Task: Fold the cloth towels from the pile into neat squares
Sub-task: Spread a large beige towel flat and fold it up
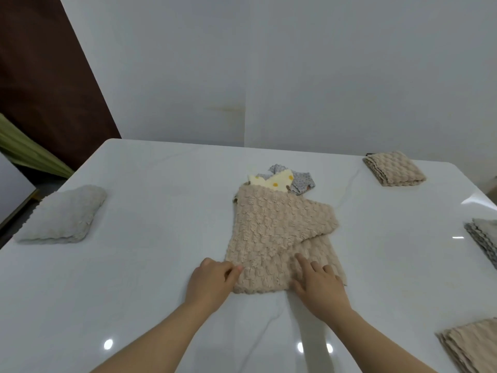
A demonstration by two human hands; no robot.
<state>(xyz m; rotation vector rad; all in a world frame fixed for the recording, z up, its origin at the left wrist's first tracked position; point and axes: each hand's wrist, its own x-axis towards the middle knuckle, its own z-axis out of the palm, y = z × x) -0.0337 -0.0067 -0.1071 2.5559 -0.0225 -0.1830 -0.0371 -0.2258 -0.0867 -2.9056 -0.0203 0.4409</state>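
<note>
A beige textured towel (279, 232) lies partly folded in the middle of the white table (150, 265), its upper layer turned over at a slant. My left hand (212, 281) pinches the towel's near left edge with curled fingers. My right hand (320, 284) rests flat on the towel's near right part, fingers straight. Behind the towel lies the small pile: a yellow dotted cloth (277, 181) and a grey patterned cloth (302, 181), both partly covered by the beige towel.
Folded towels sit around the table: a pale grey one (64, 214) at the left, a beige one (394, 168) at the far right, a grey stack (484, 238) at the right edge, a beige stack (473, 345) near right. A white wall stands behind.
</note>
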